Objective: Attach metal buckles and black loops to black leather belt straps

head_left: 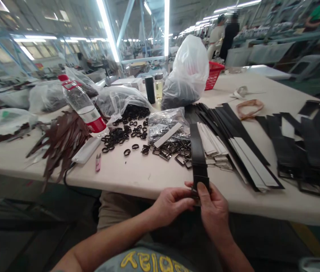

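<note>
A black belt (198, 149) lies lengthwise over the table's front edge, its near end raised in both hands. My right hand (215, 207) is closed round that end, thumb pressed flat on top of the leather. From the left, my left hand (173, 206) pinches the same end, close to what looks like a dark metal buckle; the fingers hide most of it. Just beyond lie loose buckles (164, 151) and a stack of white strips (213, 147). Black belt loops (120, 136) are heaped further left.
Long black straps (233, 132) and buckled belts (313, 147) cover the right side. On the left are brown strips (63, 139), a red-capped bottle (84, 107) and pink thread snips (98, 162). Plastic bags (188, 71) and a red basket (213, 75) stand behind.
</note>
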Action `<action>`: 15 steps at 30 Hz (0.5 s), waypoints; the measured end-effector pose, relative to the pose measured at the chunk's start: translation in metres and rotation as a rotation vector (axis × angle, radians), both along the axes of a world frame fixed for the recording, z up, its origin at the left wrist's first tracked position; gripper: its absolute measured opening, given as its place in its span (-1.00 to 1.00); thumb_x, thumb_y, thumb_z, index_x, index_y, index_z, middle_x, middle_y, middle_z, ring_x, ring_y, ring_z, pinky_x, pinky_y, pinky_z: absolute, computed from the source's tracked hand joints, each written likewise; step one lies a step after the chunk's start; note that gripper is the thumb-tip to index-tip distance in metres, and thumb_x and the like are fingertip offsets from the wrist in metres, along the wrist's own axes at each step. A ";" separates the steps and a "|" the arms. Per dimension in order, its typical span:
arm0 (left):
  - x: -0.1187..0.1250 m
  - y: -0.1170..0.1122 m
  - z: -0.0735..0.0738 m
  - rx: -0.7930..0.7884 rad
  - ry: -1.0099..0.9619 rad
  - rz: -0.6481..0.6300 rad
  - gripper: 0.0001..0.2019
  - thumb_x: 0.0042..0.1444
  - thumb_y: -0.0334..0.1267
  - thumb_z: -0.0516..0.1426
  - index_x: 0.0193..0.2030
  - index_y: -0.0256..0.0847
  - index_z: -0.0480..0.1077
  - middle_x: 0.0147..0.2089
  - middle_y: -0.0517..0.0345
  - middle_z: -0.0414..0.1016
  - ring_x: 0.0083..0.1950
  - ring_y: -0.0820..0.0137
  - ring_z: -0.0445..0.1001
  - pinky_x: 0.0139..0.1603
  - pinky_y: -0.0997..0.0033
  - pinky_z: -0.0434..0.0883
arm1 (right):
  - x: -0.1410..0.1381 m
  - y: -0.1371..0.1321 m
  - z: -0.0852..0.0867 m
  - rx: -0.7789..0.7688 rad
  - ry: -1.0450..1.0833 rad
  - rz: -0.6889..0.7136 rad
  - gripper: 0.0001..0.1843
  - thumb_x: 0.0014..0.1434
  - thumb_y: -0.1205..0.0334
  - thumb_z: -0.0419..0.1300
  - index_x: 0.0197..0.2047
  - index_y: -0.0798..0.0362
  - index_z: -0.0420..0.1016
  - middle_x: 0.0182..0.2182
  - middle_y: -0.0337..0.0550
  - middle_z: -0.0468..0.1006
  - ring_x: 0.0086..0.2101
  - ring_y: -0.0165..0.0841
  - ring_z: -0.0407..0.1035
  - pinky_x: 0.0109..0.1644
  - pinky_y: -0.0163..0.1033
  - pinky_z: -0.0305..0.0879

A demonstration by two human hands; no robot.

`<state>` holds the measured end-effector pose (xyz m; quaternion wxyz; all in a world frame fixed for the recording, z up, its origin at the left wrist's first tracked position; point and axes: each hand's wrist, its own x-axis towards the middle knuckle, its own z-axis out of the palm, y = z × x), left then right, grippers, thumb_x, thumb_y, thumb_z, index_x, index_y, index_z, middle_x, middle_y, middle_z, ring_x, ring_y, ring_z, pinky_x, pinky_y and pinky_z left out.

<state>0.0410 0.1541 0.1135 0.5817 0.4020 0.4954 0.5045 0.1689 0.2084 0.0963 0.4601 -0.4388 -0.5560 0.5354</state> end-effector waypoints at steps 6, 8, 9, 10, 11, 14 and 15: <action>-0.094 0.013 0.013 0.044 0.480 0.270 -0.69 0.07 -0.06 0.22 -0.27 -0.31 0.56 -0.40 0.07 0.56 -0.41 0.42 0.45 -0.33 0.44 0.41 | 0.006 0.019 -0.005 0.019 -0.016 0.007 -0.57 0.22 -0.15 0.17 -0.30 0.09 0.51 -0.42 -0.10 0.62 -0.43 -0.31 0.54 -0.28 -0.26 0.47; -0.130 0.019 0.018 0.096 0.775 0.379 -0.76 0.09 -0.12 0.20 -0.29 -0.27 0.57 -0.40 0.10 0.56 -0.39 0.41 0.45 -0.32 0.44 0.39 | 0.006 0.019 -0.007 0.007 -0.018 0.008 -0.56 0.21 -0.16 0.18 -0.29 0.09 0.49 -0.43 -0.10 0.62 -0.45 -0.31 0.55 -0.31 -0.26 0.47; -0.145 0.022 0.020 0.113 0.915 0.435 -0.79 0.10 -0.15 0.20 -0.30 -0.26 0.57 -0.39 0.11 0.56 -0.39 0.41 0.45 -0.30 0.44 0.38 | 0.006 0.018 -0.008 0.010 -0.028 0.009 -0.56 0.21 -0.17 0.18 -0.30 0.09 0.49 -0.44 -0.10 0.61 -0.45 -0.31 0.55 -0.31 -0.26 0.47; -0.157 0.025 0.021 0.120 1.044 0.466 -0.81 0.10 -0.18 0.20 -0.30 -0.24 0.57 -0.35 0.11 0.56 -0.38 0.42 0.45 -0.27 0.43 0.38 | 0.006 0.018 -0.009 0.014 -0.039 0.012 -0.56 0.21 -0.17 0.18 -0.30 0.09 0.48 -0.45 -0.11 0.61 -0.46 -0.30 0.55 -0.32 -0.26 0.47; -0.166 0.028 0.021 0.118 1.148 0.483 -0.83 0.10 -0.20 0.20 -0.28 -0.23 0.58 -0.31 0.10 0.56 -0.38 0.42 0.45 -0.24 0.42 0.37 | 0.006 0.017 -0.009 0.018 -0.051 0.019 -0.55 0.21 -0.18 0.18 -0.30 0.09 0.48 -0.45 -0.10 0.61 -0.46 -0.30 0.55 -0.32 -0.26 0.47; -0.178 0.039 0.015 0.079 1.310 0.425 -0.83 0.07 -0.23 0.23 -0.22 -0.21 0.58 -0.24 0.09 0.55 -0.37 0.42 0.47 -0.20 0.39 0.37 | 0.006 0.017 -0.009 0.030 -0.105 0.048 -0.53 0.22 -0.20 0.15 -0.30 0.09 0.49 -0.46 -0.09 0.62 -0.45 -0.29 0.55 -0.31 -0.26 0.47; -0.178 0.043 0.012 0.070 1.331 0.402 -0.83 0.07 -0.23 0.23 -0.21 -0.21 0.58 -0.24 0.09 0.54 -0.36 0.41 0.47 -0.20 0.39 0.37 | 0.006 0.018 -0.009 0.033 -0.124 0.054 -0.53 0.22 -0.20 0.14 -0.30 0.09 0.49 -0.46 -0.09 0.62 -0.44 -0.28 0.55 -0.31 -0.26 0.46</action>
